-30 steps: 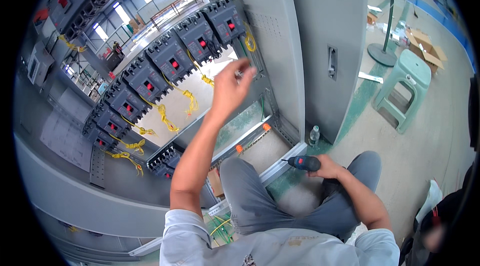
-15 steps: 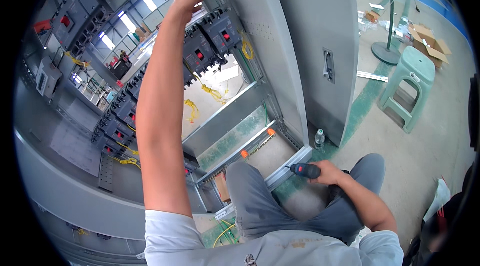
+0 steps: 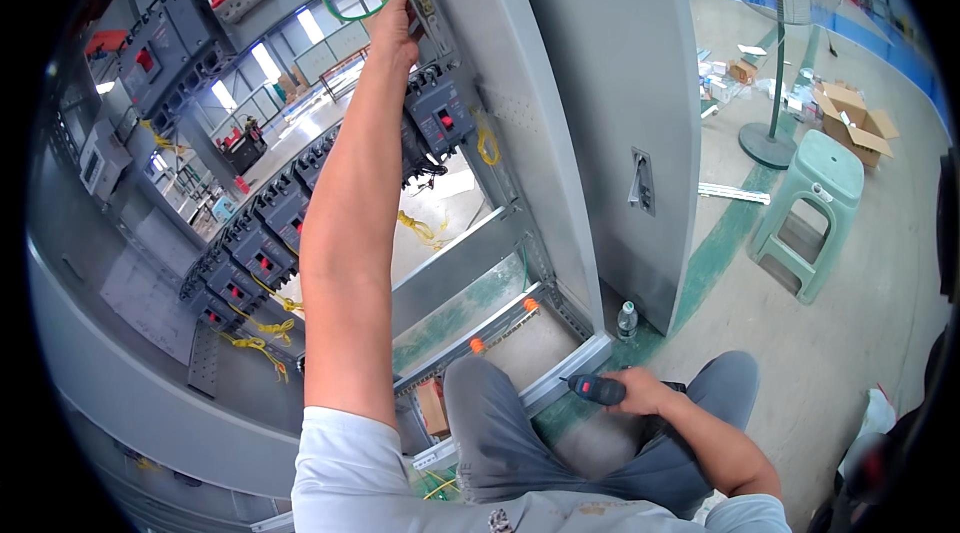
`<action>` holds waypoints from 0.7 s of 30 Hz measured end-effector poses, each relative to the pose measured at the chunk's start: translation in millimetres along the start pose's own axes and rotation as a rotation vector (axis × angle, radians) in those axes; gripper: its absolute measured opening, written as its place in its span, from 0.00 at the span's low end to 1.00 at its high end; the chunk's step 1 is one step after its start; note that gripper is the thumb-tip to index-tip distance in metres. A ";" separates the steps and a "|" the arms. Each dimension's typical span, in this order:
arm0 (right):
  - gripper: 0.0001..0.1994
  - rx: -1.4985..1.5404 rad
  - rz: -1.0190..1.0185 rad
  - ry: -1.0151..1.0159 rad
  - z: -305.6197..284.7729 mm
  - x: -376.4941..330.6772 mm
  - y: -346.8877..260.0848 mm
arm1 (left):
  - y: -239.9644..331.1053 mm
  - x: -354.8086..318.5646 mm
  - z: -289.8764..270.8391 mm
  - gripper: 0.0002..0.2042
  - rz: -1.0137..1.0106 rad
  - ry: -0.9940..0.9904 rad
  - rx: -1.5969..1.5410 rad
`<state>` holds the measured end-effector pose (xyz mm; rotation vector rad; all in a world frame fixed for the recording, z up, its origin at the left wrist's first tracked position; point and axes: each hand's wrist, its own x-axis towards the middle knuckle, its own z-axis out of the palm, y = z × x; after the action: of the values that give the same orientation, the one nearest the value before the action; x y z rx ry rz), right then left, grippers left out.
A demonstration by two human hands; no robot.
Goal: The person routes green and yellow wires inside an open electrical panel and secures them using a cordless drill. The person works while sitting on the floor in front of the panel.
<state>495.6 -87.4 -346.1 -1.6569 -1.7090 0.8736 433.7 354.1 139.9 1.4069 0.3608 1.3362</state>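
Observation:
My left arm stretches up into the grey cabinet frame. At its end my left hand [image 3: 392,25] is closed against the upright post, with the end of a green wire [image 3: 340,17] at its fingers. The wire bends down in a loop from a dark tip at its left; the exact grip on it is partly hidden. Low down, my right hand [image 3: 645,392] is wrapped round a dark cordless screwdriver [image 3: 597,390], held over my lap with its bit pointing left at the cabinet's bottom rail [image 3: 567,374].
A row of dark circuit breakers [image 3: 283,208] with yellow wire bundles crosses the cabinet. The grey door [image 3: 610,113] stands to the right, a clear bottle [image 3: 627,321] at its foot. Further right are a green stool [image 3: 832,168], a fan [image 3: 768,146] and an open cardboard box [image 3: 853,125].
My left hand has moved lower in view, the fingers now pointing up along the post. The green wire's loop appears lower. The screwdriver has shifted slightly down and left with my right hand.

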 end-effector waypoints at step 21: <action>0.30 0.011 -0.015 0.017 -2.3 7.7 4.4 | -28.2 31.1 -7.1 0.20 0.173 -0.245 -0.050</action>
<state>499.7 -79.5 -348.4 -1.6378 -1.7003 0.8572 450.0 392.3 130.5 1.5663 0.0439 1.2823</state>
